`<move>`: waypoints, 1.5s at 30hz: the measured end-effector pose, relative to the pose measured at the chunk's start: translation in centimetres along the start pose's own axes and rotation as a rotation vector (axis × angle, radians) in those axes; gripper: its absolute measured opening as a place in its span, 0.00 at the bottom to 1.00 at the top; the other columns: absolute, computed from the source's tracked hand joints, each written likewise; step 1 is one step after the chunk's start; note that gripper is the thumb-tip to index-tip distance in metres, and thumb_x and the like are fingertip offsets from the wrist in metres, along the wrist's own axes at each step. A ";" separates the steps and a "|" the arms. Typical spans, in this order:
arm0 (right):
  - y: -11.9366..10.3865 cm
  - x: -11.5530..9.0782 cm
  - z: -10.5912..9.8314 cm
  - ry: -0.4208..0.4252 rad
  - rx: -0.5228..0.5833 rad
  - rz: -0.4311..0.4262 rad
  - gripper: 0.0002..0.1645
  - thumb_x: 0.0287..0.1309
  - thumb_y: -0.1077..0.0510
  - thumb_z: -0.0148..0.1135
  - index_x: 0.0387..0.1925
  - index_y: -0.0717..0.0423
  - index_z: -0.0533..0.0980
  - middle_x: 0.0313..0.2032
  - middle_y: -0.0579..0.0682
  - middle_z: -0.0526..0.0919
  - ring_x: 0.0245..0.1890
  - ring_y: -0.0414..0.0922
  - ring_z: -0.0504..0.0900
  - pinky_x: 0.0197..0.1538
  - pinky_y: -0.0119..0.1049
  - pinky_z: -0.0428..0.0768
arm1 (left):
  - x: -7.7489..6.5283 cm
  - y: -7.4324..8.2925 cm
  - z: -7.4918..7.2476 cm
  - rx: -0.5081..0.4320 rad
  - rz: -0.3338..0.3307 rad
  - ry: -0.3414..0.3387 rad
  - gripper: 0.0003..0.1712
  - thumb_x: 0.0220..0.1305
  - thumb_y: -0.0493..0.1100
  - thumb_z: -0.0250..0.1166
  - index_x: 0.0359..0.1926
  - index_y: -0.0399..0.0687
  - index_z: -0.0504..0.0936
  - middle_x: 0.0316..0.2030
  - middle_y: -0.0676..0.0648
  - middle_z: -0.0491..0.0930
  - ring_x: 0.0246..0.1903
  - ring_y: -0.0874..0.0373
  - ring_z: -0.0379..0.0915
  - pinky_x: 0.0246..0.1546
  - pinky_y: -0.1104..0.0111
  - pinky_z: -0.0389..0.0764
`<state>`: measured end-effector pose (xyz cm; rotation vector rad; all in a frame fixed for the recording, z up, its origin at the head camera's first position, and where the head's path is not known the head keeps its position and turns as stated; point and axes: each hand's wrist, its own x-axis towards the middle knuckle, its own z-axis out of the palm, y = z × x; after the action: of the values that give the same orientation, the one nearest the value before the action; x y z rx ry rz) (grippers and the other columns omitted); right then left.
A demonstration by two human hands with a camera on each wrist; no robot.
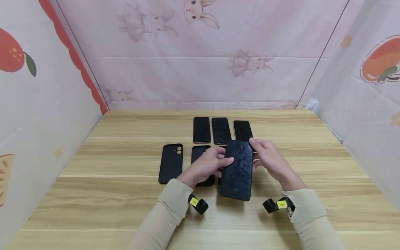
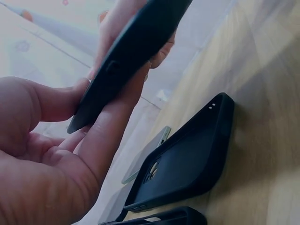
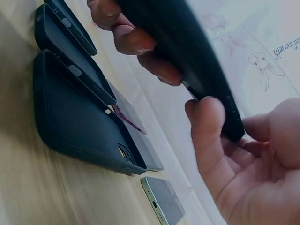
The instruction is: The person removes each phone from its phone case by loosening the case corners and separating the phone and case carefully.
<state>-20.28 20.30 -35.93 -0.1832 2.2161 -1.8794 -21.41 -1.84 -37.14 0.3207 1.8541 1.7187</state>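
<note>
A phone in a black case point(image 1: 236, 177) is held above the table, its smudged dark face turned up. My left hand point(image 1: 210, 162) grips its left edge, thumb on the face and fingers beneath. At the upper right corner, my right hand point(image 1: 271, 159) pinches it with the thumb, fingers behind the edge. A side button shows on the black case's edge point(image 2: 112, 68) in the left wrist view. Under and beside the left hand lie a black phone case point(image 1: 200, 153) and another, mostly hidden one point(image 1: 219, 181). Further left lies a third black case point(image 1: 170, 165) with a camera cutout.
Three dark phones lie in a row at the back: left point(image 1: 201, 130), middle point(image 1: 221, 130) and right point(image 1: 242, 130). They rest on a wooden table point(image 1: 109, 194). Printed cloth walls point(image 1: 200, 80) stand behind and at both sides. Each wrist wears a black camera.
</note>
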 end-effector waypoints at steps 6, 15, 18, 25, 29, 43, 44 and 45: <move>0.0 0.0 0.2 0.024 0.132 -0.058 0.23 0.79 0.49 0.38 0.37 0.59 0.73 0.24 0.44 0.80 0.22 0.41 0.79 0.19 0.36 0.79 | -0.2 0.3 -0.2 -0.031 0.040 -0.047 0.18 0.74 0.41 0.57 0.60 0.37 0.72 0.47 0.37 0.85 0.36 0.56 0.84 0.39 0.56 0.87; -0.2 0.0 1.1 0.051 0.309 -0.092 0.23 0.79 0.50 0.38 0.33 0.54 0.74 0.22 0.43 0.77 0.18 0.40 0.75 0.17 0.31 0.72 | -0.4 0.4 -0.3 -0.032 0.089 -0.045 0.16 0.74 0.39 0.55 0.58 0.38 0.74 0.42 0.39 0.86 0.34 0.59 0.83 0.36 0.61 0.87; -0.2 -0.2 1.3 0.066 0.313 -0.090 0.22 0.79 0.48 0.38 0.34 0.54 0.74 0.22 0.43 0.77 0.19 0.39 0.75 0.17 0.31 0.72 | -0.4 0.5 -0.4 -0.027 0.085 -0.041 0.16 0.74 0.39 0.55 0.58 0.37 0.74 0.40 0.41 0.87 0.34 0.60 0.83 0.35 0.62 0.87; -0.1 -0.3 1.4 0.052 0.389 -0.070 0.22 0.79 0.47 0.37 0.37 0.52 0.75 0.27 0.43 0.77 0.20 0.38 0.74 0.18 0.29 0.70 | -0.5 0.6 -0.5 -0.006 0.082 -0.030 0.16 0.74 0.38 0.55 0.59 0.36 0.72 0.37 0.45 0.85 0.34 0.61 0.81 0.34 0.64 0.86; -0.1 -0.3 1.7 0.058 0.421 -0.063 0.22 0.79 0.48 0.37 0.36 0.51 0.75 0.26 0.42 0.78 0.20 0.38 0.75 0.18 0.29 0.70 | -0.5 0.5 -0.6 -0.036 0.083 -0.040 0.17 0.74 0.37 0.54 0.60 0.35 0.71 0.41 0.41 0.84 0.34 0.60 0.82 0.38 0.60 0.87; -0.1 0.4 2.8 0.193 0.629 0.092 0.25 0.78 0.51 0.40 0.30 0.49 0.80 0.24 0.42 0.84 0.23 0.35 0.83 0.28 0.28 0.83 | -0.9 0.9 -0.8 -0.083 0.124 -0.069 0.18 0.75 0.38 0.53 0.62 0.37 0.69 0.42 0.43 0.83 0.36 0.61 0.81 0.38 0.64 0.85; 0.0 0.4 2.8 0.181 0.648 0.101 0.23 0.78 0.49 0.41 0.32 0.49 0.80 0.25 0.42 0.84 0.24 0.35 0.84 0.29 0.29 0.83 | -0.8 0.9 -0.7 -0.082 0.122 -0.063 0.18 0.75 0.39 0.53 0.62 0.37 0.69 0.42 0.42 0.83 0.36 0.61 0.81 0.38 0.65 0.85; 0.1 0.4 2.7 0.167 0.650 0.106 0.22 0.78 0.47 0.42 0.35 0.49 0.79 0.27 0.41 0.84 0.25 0.35 0.84 0.30 0.29 0.83 | -0.8 0.8 -0.7 -0.081 0.113 -0.053 0.18 0.75 0.39 0.53 0.62 0.37 0.69 0.43 0.41 0.83 0.36 0.61 0.81 0.38 0.65 0.85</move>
<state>-20.00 17.62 -36.45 0.2047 1.5413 -2.4976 -21.37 -2.73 -36.14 0.4415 1.7533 1.8368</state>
